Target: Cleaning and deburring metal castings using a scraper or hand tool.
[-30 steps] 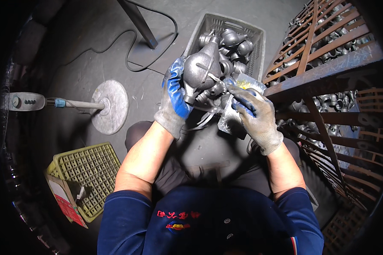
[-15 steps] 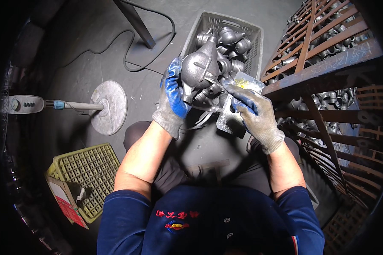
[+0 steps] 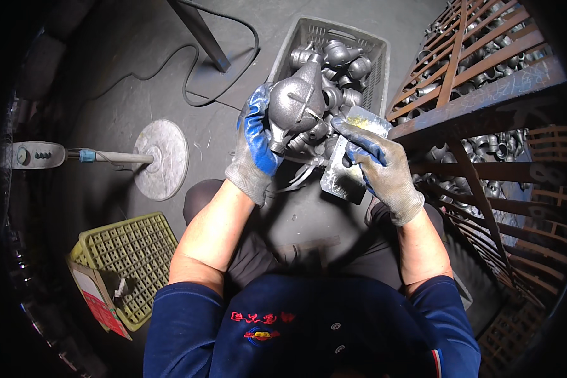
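Gripping a grey metal casting (image 3: 296, 101), left hand (image 3: 253, 148), right hand (image 3: 378, 167) clasping perhaps a flat file (image 3: 349, 160), red-labelled box (image 3: 97, 299) lower left.

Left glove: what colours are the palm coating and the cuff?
The left glove has a blue coated palm and fingers with a grey knit cuff, best seen in the head view.
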The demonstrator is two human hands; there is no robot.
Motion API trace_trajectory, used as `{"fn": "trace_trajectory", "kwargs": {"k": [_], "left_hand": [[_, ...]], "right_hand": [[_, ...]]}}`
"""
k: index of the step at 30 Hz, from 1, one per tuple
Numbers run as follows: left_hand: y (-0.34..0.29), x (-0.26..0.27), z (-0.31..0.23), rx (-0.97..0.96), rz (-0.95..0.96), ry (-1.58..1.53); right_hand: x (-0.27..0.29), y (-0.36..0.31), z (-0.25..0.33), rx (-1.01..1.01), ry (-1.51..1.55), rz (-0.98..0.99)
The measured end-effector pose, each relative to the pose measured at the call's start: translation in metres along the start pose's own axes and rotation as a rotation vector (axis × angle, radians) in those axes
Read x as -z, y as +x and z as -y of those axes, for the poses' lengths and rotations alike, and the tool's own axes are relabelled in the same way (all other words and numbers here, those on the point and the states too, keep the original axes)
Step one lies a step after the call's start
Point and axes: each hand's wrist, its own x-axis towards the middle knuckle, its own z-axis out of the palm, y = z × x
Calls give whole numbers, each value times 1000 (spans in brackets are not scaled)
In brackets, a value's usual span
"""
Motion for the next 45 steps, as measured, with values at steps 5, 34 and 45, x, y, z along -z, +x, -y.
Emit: {"fn": "trace_trajectory", "kwargs": {"k": [5, 34, 45], "left_hand": [[-3, -6, -3, 5, 47, -5], [8, 13, 3, 115, 61, 57], [0, -4, 0, 194, 22, 27]], "right_hand": [[2, 1, 3, -28, -9, 22], [14, 1, 13, 197, -360, 63], [20, -2, 14, 370, -642, -54]]}}
